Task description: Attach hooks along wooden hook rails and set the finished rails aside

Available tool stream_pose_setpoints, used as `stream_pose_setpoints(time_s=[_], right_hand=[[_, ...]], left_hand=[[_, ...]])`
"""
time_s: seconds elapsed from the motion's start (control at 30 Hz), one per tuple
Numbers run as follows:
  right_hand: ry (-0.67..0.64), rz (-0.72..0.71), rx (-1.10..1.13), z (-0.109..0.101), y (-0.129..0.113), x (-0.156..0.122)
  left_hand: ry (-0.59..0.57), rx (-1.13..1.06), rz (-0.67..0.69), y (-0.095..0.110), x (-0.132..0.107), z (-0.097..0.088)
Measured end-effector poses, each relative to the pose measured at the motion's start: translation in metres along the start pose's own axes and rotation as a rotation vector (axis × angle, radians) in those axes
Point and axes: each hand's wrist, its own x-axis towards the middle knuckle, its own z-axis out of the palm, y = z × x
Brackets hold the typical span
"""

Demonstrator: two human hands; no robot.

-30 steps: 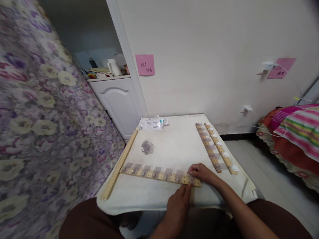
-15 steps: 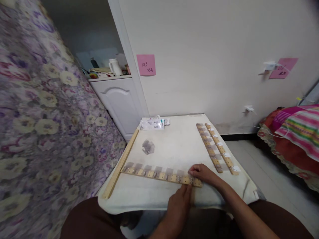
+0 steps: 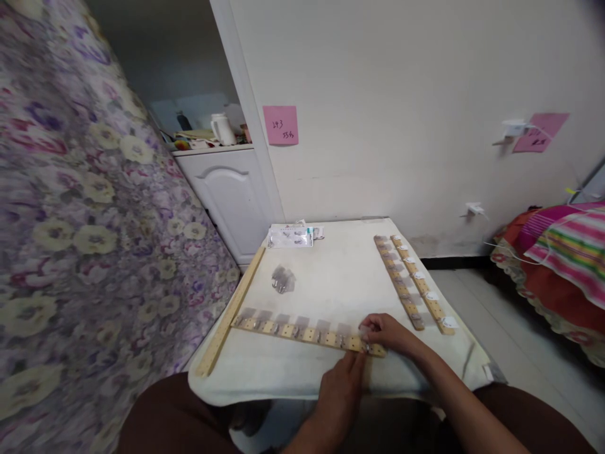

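Note:
A wooden strip with holes (image 3: 309,335) lies across the near part of the table, bearing a row of small metal pieces with clear plastic tabs standing behind them. At its right end, my right hand (image 3: 385,331) is closed in a pinch on the clear plastic tab (image 3: 364,332) of the last metal piece (image 3: 368,347). My left hand (image 3: 343,384) has its fingers together against the strip's near edge, just below that piece; its thumb is hard to make out. A small pile of similar clear-tabbed metal pieces (image 3: 282,279) sits behind the strip, towards the left.
A bare wooden strip (image 3: 231,312) runs along the table's left side. Two filled strips, one with clear tabs (image 3: 398,280) and one with white tabs (image 3: 422,284), lie at the right. Clear packets (image 3: 290,236) rest at the back left of the white-covered table (image 3: 326,271).
The view has shifted slightly. My right fingers have moved a little at the clear tab on the strip's right end. My left hand keeps its place at the near edge.

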Motion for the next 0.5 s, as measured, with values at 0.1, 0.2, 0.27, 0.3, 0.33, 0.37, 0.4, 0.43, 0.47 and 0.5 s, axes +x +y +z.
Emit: stream_pose_setpoints(time_s=[0.1, 0.2, 0.27, 0.3, 0.33, 0.37, 0.4, 0.43, 0.47, 0.5], right_hand=[[0.001, 0.047, 0.067, 0.000, 0.005, 0.004], [0.002, 0.079, 0.095, -0.001, 0.009, 0.008], [0.007, 0.091, 0.090, -0.001, 0.011, 0.009], [0.009, 0.093, 0.085, -0.001, 0.011, 0.010], [0.012, 0.094, 0.082, -0.001, 0.012, 0.010], [0.014, 0.094, 0.079, -0.001, 0.012, 0.011], [0.018, 0.093, 0.074, -0.001, 0.013, 0.011], [0.023, 0.092, 0.069, -0.001, 0.013, 0.011], [0.029, 0.090, 0.063, -0.001, 0.014, 0.011], [0.036, 0.087, 0.057, 0.000, 0.014, 0.011]], left_hand=[[-0.002, 0.001, -0.001, 0.000, 0.000, 0.000], [-0.006, -0.003, 0.001, 0.000, 0.001, 0.000], [-0.005, -0.004, 0.007, -0.001, 0.002, 0.000], [-0.005, -0.003, 0.007, -0.001, 0.002, 0.000], [-0.008, 0.001, 0.006, -0.001, 0.002, 0.000], [-0.014, 0.004, 0.003, -0.001, 0.003, 0.000], [-0.019, 0.006, 0.002, -0.001, 0.003, 0.000], [-0.021, 0.005, 0.001, -0.001, 0.003, 0.000], [-0.024, 0.002, 0.002, -0.001, 0.004, -0.001], [-0.028, -0.002, 0.004, -0.001, 0.004, -0.001]])
